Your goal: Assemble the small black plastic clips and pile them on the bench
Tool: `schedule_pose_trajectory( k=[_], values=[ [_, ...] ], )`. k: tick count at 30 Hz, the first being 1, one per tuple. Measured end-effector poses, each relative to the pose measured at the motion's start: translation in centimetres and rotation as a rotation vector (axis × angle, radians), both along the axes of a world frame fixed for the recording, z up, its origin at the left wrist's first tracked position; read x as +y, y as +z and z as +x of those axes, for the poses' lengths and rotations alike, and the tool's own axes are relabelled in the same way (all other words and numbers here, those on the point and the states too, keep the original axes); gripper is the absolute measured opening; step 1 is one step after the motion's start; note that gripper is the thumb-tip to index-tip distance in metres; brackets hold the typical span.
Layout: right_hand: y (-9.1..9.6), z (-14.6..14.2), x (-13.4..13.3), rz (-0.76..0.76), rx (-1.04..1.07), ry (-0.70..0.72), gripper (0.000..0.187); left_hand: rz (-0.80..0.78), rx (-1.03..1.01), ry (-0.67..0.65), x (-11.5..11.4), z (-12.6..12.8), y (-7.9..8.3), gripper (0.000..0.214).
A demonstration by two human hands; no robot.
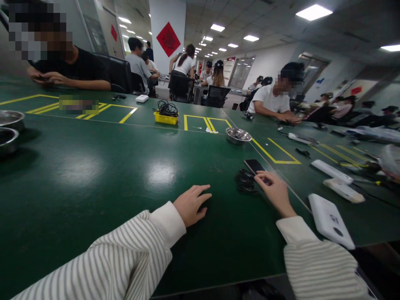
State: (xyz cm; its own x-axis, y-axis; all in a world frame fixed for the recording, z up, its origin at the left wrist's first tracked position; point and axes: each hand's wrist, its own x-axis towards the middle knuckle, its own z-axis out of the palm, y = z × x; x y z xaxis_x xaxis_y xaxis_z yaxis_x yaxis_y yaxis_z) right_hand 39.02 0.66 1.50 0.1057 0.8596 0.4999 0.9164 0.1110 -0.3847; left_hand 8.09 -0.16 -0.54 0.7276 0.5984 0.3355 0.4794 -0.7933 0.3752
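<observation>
My left hand (190, 204) rests palm down on the green table (93, 175), fingers stretched out and slightly apart, holding nothing. My right hand (273, 191) lies on the table to the right, fingers curled loosely, its fingertips touching a small pile of black clips (245, 181). A dark phone (254, 166) lies flat just beyond that hand. Both forearms wear white sleeves with thin stripes.
A steel bowl (238, 135) stands beyond the phone. A yellow tray with black cables (166, 118) sits farther back. Two steel bowls (8, 129) are at the left edge. White devices (331, 220) lie at right. Other people sit around the table and behind it.
</observation>
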Motion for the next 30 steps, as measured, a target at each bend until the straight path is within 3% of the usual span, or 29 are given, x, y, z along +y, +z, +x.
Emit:
schedule_pose_trajectory(
  k=[4,8,14,18,24,27,30],
  values=[
    [0.1,0.2,3.0,-0.115,-0.136,-0.039,0.021,0.000,0.011,0.030,0.8,-2.7,-0.1,0.038],
    [0.1,-0.8,5.0,-0.150,-0.200,0.043,0.020,0.005,0.005,0.064,1.3,-4.4,-0.2,0.038],
    [0.8,-5.9,6.2,-0.186,-0.237,0.176,0.018,0.003,0.001,0.058,1.4,-5.4,-0.3,0.037],
    [0.7,-11.1,5.6,-0.183,-0.202,0.294,0.016,0.016,0.013,0.082,1.4,-5.7,-0.2,0.038],
    [-0.5,-18.9,2.2,-0.091,-0.119,0.535,0.016,0.056,-0.032,0.235,2.2,-6.7,-0.3,0.044],
    [-0.6,-21.1,0.7,-0.085,-0.074,0.606,0.014,0.039,-0.036,0.240,2.7,-7.3,-0.4,0.039],
    [-0.2,-21.3,0.0,-0.085,0.017,0.611,0.016,0.014,-0.017,0.242,3.1,-7.8,-0.1,0.033]
  ],
)
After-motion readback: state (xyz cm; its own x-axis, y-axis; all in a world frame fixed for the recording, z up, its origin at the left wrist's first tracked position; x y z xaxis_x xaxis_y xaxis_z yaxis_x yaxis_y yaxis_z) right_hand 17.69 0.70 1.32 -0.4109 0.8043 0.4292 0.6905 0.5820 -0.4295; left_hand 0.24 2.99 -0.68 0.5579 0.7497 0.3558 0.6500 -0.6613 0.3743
